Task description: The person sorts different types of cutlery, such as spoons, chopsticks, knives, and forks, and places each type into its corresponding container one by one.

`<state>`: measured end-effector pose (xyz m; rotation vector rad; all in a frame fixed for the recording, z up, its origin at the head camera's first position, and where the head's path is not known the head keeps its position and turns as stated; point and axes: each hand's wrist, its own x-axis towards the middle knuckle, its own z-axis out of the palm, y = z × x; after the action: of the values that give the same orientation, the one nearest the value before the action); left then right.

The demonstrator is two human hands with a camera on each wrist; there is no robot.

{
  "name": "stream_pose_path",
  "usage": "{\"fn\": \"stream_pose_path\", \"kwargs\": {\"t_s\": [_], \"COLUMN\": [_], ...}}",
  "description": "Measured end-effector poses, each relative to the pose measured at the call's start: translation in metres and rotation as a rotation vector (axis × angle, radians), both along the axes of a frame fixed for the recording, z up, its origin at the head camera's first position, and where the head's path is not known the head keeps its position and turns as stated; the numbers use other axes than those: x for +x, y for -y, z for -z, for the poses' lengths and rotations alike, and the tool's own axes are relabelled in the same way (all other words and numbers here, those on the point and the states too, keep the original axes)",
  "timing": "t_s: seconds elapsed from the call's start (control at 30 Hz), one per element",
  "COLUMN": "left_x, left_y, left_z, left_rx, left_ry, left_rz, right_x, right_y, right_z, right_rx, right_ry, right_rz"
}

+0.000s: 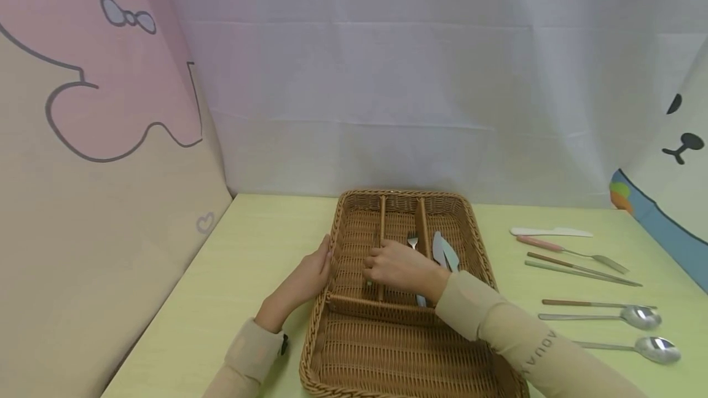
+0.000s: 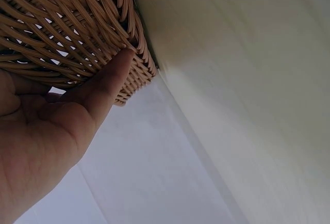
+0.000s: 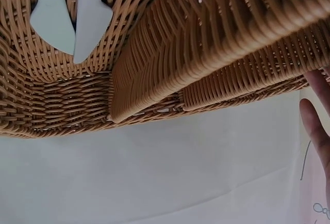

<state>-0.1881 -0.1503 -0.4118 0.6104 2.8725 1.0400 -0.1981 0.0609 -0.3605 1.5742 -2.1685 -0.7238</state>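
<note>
My left hand rests against the outer left wall of the wicker basket, its thumb along the weave in the left wrist view. Over the left divider my right hand reaches into the back left compartment with curled fingers. A slim utensil's green end shows just below those fingertips; they appear to pinch it, the rest being hidden. In the middle compartment lies a fork, partly under the right hand. Two pale knives lie in the right compartment.
Right of the basket on the table lie a white knife, a pink-handled fork, several chopsticks and two metal spoons. The basket's wide front compartment is nearest me. A white cloth hangs behind.
</note>
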Motion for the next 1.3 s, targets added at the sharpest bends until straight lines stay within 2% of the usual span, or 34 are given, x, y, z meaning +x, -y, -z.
{"fn": "stream_pose_path", "kwargs": {"t_s": [0.17,0.4,0.67,1.07,1.3], "left_x": [0.000,0.001,0.001,-0.001,0.001], "left_y": [0.000,0.001,0.001,0.000,0.000], "left_z": [-0.001,-0.002,-0.002,-0.001,-0.003], "left_rx": [0.007,0.021,0.020,-0.009,-0.014], "left_ry": [0.014,0.034,0.029,0.014,-0.029], "left_rz": [0.004,0.009,0.009,0.003,-0.004], "right_x": [0.000,0.000,0.001,0.002,0.002], "right_y": [0.003,0.007,0.006,0.008,0.008], "right_z": [0.002,0.009,0.012,0.016,0.018], "right_rx": [0.012,0.023,-0.021,0.015,0.017], "right_ry": [0.034,0.136,0.213,0.216,0.226], "right_rz": [0.021,0.056,0.102,0.140,0.157]}}
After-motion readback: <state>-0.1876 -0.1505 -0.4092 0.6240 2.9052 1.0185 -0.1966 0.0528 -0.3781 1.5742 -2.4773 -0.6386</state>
